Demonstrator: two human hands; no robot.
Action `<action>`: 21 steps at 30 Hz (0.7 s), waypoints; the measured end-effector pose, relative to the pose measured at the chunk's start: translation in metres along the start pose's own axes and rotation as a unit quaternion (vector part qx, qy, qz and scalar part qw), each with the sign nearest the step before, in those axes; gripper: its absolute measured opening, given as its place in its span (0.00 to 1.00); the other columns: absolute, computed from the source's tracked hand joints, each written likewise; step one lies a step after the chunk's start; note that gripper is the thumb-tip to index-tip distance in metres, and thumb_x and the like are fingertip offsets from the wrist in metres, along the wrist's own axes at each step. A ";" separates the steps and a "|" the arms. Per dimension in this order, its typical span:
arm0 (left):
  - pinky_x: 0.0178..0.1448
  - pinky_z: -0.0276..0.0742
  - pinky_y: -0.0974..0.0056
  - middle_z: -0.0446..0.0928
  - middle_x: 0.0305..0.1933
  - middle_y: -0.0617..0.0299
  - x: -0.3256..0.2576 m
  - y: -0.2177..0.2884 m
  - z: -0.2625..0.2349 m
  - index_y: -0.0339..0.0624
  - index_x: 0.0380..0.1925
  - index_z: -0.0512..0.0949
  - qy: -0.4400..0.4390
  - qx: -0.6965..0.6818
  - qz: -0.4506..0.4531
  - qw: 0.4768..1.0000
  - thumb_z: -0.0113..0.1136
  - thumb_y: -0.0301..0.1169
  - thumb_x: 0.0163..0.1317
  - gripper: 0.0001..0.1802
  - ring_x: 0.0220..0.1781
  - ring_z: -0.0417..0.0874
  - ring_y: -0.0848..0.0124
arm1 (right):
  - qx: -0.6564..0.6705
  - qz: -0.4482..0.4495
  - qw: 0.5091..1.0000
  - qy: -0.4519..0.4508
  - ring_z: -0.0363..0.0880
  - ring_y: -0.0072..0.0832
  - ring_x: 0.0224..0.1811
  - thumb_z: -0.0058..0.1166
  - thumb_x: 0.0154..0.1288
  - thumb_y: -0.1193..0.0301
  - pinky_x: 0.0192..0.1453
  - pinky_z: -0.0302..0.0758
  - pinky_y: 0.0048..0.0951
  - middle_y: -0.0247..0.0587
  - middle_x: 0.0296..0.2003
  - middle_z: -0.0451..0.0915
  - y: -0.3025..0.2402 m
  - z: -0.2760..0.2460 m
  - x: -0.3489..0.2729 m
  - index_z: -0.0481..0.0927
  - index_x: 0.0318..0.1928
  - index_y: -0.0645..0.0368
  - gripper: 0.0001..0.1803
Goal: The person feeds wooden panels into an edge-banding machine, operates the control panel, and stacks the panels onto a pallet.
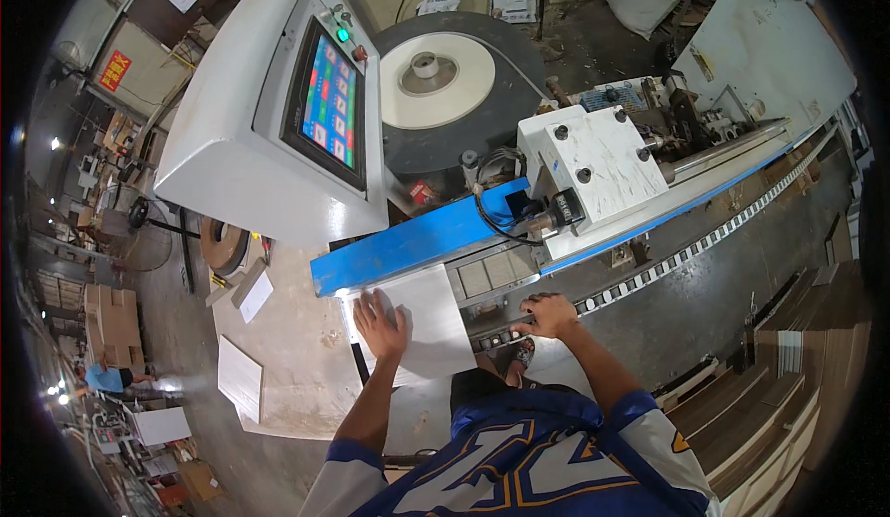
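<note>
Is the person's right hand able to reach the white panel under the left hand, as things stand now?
Probably yes. The right hand rests on the machine's feed track, right beside the white panel that the left hand presses flat. Nothing lies between them; a short sideways move would likely suffice.

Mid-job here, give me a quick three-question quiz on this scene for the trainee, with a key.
1. True or false: the left hand lies flat on the white panel.
2. Where does the right hand rest?
A. on the touchscreen
B. on the conveyor track at the machine's feed end
C. on the white edge-band coil
3. Fill in: the beam just beyond the panel is coloured ____.

Key
1. True: palm down, fingers spread on the panel.
2. B: it rests at the track's near end, fingers curled.
3. Blue.
</note>
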State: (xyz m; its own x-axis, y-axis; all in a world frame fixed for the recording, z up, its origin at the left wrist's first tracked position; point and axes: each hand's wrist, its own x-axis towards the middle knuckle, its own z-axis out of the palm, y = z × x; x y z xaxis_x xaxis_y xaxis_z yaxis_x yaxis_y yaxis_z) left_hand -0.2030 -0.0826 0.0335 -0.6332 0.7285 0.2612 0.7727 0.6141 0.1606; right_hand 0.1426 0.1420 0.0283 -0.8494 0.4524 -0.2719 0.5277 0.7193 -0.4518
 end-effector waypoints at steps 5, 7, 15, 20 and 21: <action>0.83 0.49 0.35 0.62 0.79 0.40 0.000 0.004 0.001 0.42 0.75 0.67 0.004 -0.012 -0.004 1.000 0.56 0.49 0.70 0.38 0.81 0.57 0.36 | -0.002 0.059 0.998 -0.008 0.87 0.49 0.51 0.50 0.69 0.34 0.54 0.81 0.50 0.49 0.47 0.88 -0.004 -0.002 0.002 0.85 0.51 0.47 0.32; 0.84 0.48 0.36 0.62 0.79 0.39 0.000 0.003 0.001 0.42 0.75 0.67 -0.001 -0.009 -0.011 1.000 0.55 0.49 0.69 0.38 0.81 0.57 0.37 | -0.016 0.071 0.997 -0.029 0.87 0.49 0.51 0.49 0.71 0.37 0.54 0.81 0.52 0.49 0.48 0.88 -0.006 -0.004 0.003 0.85 0.53 0.45 0.30; 0.85 0.46 0.38 0.58 0.81 0.40 -0.007 -0.010 -0.002 0.47 0.77 0.66 -0.018 -0.009 -0.038 0.999 0.51 0.53 0.71 0.39 0.84 0.54 0.39 | -0.044 0.090 0.994 -0.031 0.88 0.48 0.48 0.49 0.70 0.36 0.53 0.81 0.51 0.44 0.41 0.90 -0.023 -0.011 0.007 0.87 0.51 0.42 0.29; 0.84 0.48 0.38 0.61 0.80 0.39 -0.004 0.000 0.000 0.46 0.76 0.67 -0.001 -0.031 -0.024 0.999 0.52 0.53 0.70 0.39 0.83 0.56 0.39 | -0.033 0.092 0.995 -0.004 0.88 0.48 0.45 0.51 0.68 0.36 0.53 0.81 0.51 0.43 0.37 0.91 -0.008 0.007 0.001 0.89 0.50 0.40 0.28; 0.84 0.48 0.38 0.61 0.80 0.39 -0.004 -0.002 -0.001 0.46 0.76 0.67 0.007 -0.030 -0.034 0.999 0.52 0.53 0.70 0.39 0.83 0.56 0.39 | -0.039 0.081 0.996 -0.004 0.88 0.48 0.45 0.51 0.68 0.36 0.53 0.81 0.51 0.43 0.37 0.91 -0.008 0.008 0.003 0.89 0.50 0.40 0.28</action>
State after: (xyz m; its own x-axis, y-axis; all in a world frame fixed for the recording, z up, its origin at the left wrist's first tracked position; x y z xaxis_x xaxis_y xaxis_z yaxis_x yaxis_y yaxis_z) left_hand -0.2024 -0.0872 0.0335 -0.6838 0.6817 0.2603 0.7297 0.6422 0.2347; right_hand 0.1356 0.1332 0.0247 -0.7523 0.5626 -0.3429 0.6574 0.6758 -0.3334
